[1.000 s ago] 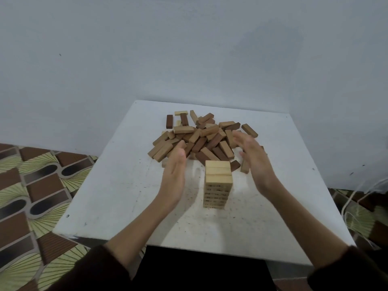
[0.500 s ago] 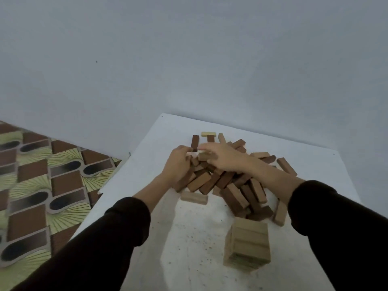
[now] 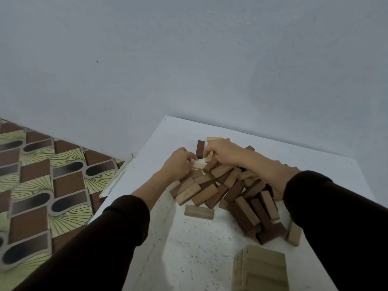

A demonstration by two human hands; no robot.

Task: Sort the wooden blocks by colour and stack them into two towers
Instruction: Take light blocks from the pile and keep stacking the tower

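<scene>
1. Left hand (image 3: 178, 164) pinches a pale block (image 3: 198, 165) at its fingertips. The block's long axis points across at the right hand (image 3: 222, 152).
2. Right hand is curled on top of the pile (image 3: 231, 190), just beside that block. Can't tell if it grips anything.
3. Pale tower (image 3: 260, 267) stands well behind both hands, towards the person and nearer the right arm. Probably the drop target.

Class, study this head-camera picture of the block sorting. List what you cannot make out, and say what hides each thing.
Head view: the pale tower is cut off by the bottom edge, so its height is unknown.
Head view: whether the left hand or right hand grips a block; curled fingers and blur hide it.
Head view: the right part of the pile, covered by the right forearm.
</scene>
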